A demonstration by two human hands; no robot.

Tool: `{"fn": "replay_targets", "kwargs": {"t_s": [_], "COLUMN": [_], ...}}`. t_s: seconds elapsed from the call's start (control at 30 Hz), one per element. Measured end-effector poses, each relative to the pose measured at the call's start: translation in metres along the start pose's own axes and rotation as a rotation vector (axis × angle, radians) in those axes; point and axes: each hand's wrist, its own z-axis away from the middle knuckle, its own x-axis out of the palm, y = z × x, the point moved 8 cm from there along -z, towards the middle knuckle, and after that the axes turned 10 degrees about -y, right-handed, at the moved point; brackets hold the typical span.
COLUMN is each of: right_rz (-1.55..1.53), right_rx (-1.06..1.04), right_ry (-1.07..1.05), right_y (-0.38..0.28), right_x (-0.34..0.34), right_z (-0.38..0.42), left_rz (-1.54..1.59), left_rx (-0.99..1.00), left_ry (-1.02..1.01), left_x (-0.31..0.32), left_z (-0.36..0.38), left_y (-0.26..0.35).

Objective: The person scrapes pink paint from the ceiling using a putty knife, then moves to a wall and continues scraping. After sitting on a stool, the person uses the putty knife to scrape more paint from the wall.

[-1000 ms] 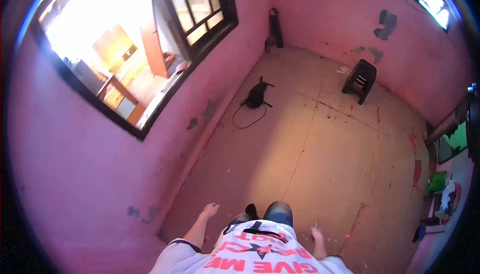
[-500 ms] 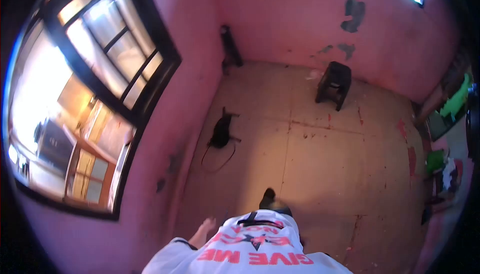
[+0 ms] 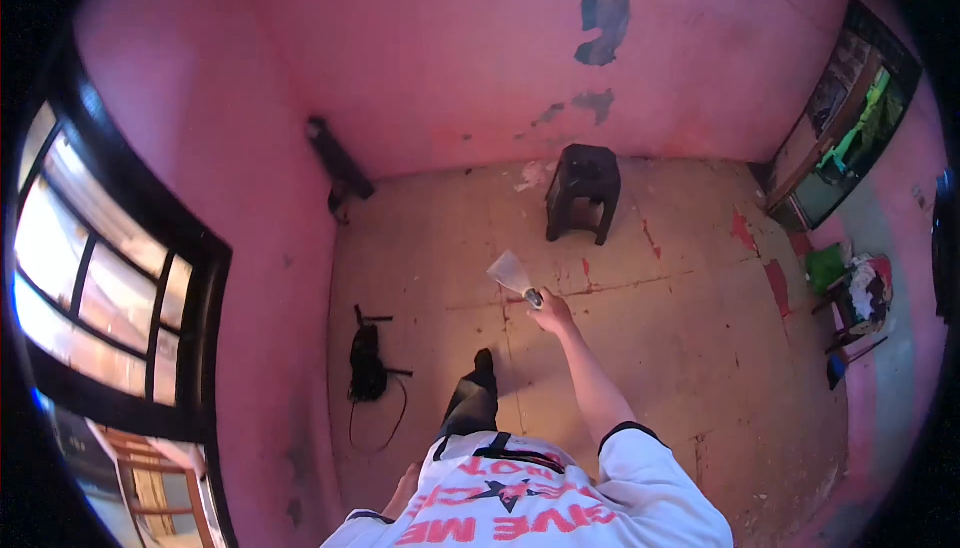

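My right hand is stretched out ahead of my body, its fingers wrapped round the handle of a scraper with a wide, flat, pale blade pointing up and to the left. Below it lies the brown floor. The left arm hangs low beside my white shirt, and the left hand's fingers cannot be made out. Beyond the scraper a black plastic stool stands near the pink wall, which has grey peeled patches.
A black bag with a strap lies on the floor at the left. A dark object leans in the corner. Barred windows are at the left. At the right are a framed mirror and a chair with cloths.
The view has turned to the right and shifted the room leftward. My right hand with the scraper has come into view. The left hand has dropped mostly out of sight beside the shirt.
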Motion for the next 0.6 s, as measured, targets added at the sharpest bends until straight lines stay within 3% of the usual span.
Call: {"fn": "replay_targets", "kwargs": {"t_s": [0.03,0.1,0.13,0.17,0.2,0.27,0.33,0.37,0.4,0.43,0.47,0.53,0.6], "right_rz": [0.001,-0.376,-0.341,-0.159,-0.283,-0.439,-0.518,-0.727,-0.736,-0.136,-0.177,0.135,0.070], "right_rx": [0.014,0.282,0.219,0.132,0.316,0.271,0.777,0.958,0.977,0.809,1.092,0.907,0.907], "right_ry": [0.091,-0.083,-0.001,0.278,0.050,0.100,-0.011,0.144,0.141,-0.193,-0.034,-0.404,-0.383], "right_y": [0.011,0.060,0.093,0.149,0.273,0.248,0.300,0.304,0.341,0.368,0.353,0.315,0.375], "right_x": [-0.012,-0.015,-0.011,-0.004,0.065,0.030,0.066,0.076,0.102,0.140,0.131,0.128,0.143], "right_z": [-0.013,-0.025,-0.035,-0.048,-0.077,-0.010,0.039,0.071,0.092,0.091,0.122,0.122,0.148], "left_rz": [-0.088,-0.254,-0.332,-0.410,-0.486,-0.635,-0.808,-0.821,-0.755,-0.685,-0.610,-0.450,-0.282], "left_rx": [0.049,0.142,0.183,0.223,0.264,0.352,0.426,0.434,0.488,0.540,0.588,0.671,0.741], "left_ry": [0.034,0.096,0.115,0.136,0.167,0.259,0.300,0.271,0.258,0.249,0.240,0.221,0.211], "left_x": [-0.030,-0.084,-0.105,-0.125,-0.149,-0.200,-0.238,-0.207,-0.193,-0.180,-0.163,-0.147,-0.128], "left_z": [-0.024,-0.059,-0.069,-0.078,-0.090,-0.124,-0.131,-0.169,-0.218,-0.267,-0.306,-0.415,-0.496], "left_y": [0.030,0.093,0.124,0.155,0.187,0.265,0.327,0.304,0.288,0.267,0.234,0.201,0.162]}}
